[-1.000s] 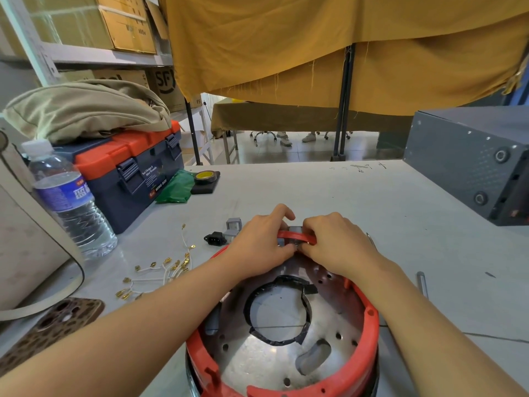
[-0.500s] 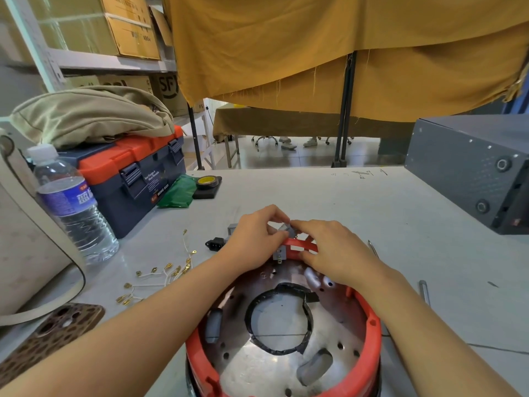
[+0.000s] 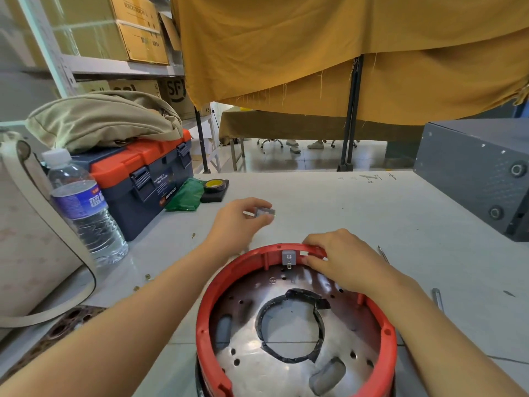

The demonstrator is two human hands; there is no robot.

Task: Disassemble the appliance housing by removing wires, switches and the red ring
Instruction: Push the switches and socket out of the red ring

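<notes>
The round appliance housing stands upside down at the table's near edge, a red ring around its shiny metal base. My left hand is lifted over the table beyond the housing and pinches a small grey switch between thumb and fingers. My right hand rests on the ring's far rim, fingers curled over its edge. A second grey switch sits in the rim just left of that hand, beside an empty slot.
A water bottle and a red-and-blue toolbox with a beige bag on it stand at the left. A tape roll and a green bag lie behind. A grey metal box fills the right. Loose brass terminals lie at the left.
Both hands were together at the ring's far rim. My left hand has since pulled a grey switch out and lifted it away to the left; the right hand stays on the rim.
</notes>
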